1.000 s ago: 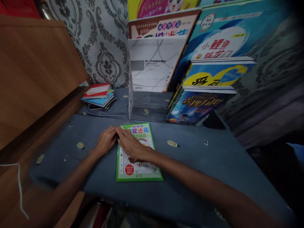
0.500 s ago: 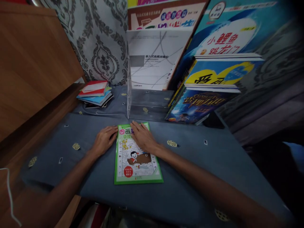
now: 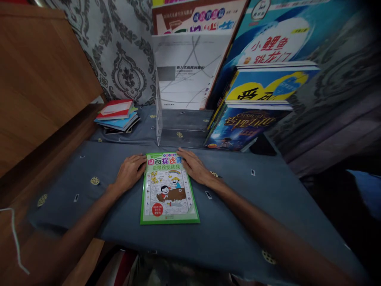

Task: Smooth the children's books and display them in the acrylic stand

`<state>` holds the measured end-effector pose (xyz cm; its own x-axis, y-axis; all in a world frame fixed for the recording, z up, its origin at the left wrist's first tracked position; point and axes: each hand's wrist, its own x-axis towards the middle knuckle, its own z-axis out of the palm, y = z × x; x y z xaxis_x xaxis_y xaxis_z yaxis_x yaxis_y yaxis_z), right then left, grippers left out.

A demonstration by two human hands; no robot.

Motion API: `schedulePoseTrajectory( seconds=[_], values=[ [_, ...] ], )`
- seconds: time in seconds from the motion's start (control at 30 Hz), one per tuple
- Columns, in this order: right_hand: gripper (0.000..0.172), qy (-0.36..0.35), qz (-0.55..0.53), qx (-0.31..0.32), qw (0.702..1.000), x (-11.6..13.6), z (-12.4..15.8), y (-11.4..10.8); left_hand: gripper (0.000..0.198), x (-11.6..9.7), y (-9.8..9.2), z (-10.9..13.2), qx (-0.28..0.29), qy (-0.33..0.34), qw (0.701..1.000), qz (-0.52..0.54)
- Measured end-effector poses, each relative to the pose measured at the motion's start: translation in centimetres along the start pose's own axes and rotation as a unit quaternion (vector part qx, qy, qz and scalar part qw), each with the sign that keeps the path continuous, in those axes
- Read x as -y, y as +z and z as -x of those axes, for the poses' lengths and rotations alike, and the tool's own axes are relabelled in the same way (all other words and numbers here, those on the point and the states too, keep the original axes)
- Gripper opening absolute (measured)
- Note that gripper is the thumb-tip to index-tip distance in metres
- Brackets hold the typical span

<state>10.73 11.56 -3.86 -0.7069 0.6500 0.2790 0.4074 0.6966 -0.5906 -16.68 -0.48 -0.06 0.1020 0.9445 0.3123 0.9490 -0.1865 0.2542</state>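
A green-bordered picture book (image 3: 168,190) lies flat on the cloth-covered table, its cartoon cover facing up. My left hand (image 3: 129,171) rests at the book's upper left edge, fingers stretched forward and thumb against the side. At the upper right corner lies my right hand (image 3: 195,167), its fingers extended along the edge and slightly over the cover. Neither hand is closed around the book. The undersides of both hands are hidden.
Behind the book stands a clear rack (image 3: 184,137) with a white manual (image 3: 187,89) and several upright books (image 3: 241,127). A small stack of books (image 3: 116,115) sits at the back left. A wooden panel (image 3: 44,67) borders the left side.
My right hand has slid right, off the middle of the cover to its upper right edge, uncovering the title and picture. My left hand stays at the left edge. The view has shifted slightly.
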Motion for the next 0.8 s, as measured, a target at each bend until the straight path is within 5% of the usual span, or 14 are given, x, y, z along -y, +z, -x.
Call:
schedulePoseTrajectory(
  seconds=[0.3,0.5,0.8],
  values=[
    [0.039,0.045,-0.065,-0.101,0.992,1.0,0.6,-1.2,0.030,-1.4,-0.4,-1.5,0.059,0.012,0.995,-0.076],
    [0.039,0.072,-0.133,-0.062,0.987,4.2,3.1,-1.5,0.029,-2.2,-0.7,-3.7,0.100,0.038,0.987,-0.117],
    [0.039,0.066,-0.185,-0.078,0.977,4.8,3.7,-1.6,0.035,-9.3,-0.5,-0.6,0.127,0.091,0.983,-0.097]
  ],
)
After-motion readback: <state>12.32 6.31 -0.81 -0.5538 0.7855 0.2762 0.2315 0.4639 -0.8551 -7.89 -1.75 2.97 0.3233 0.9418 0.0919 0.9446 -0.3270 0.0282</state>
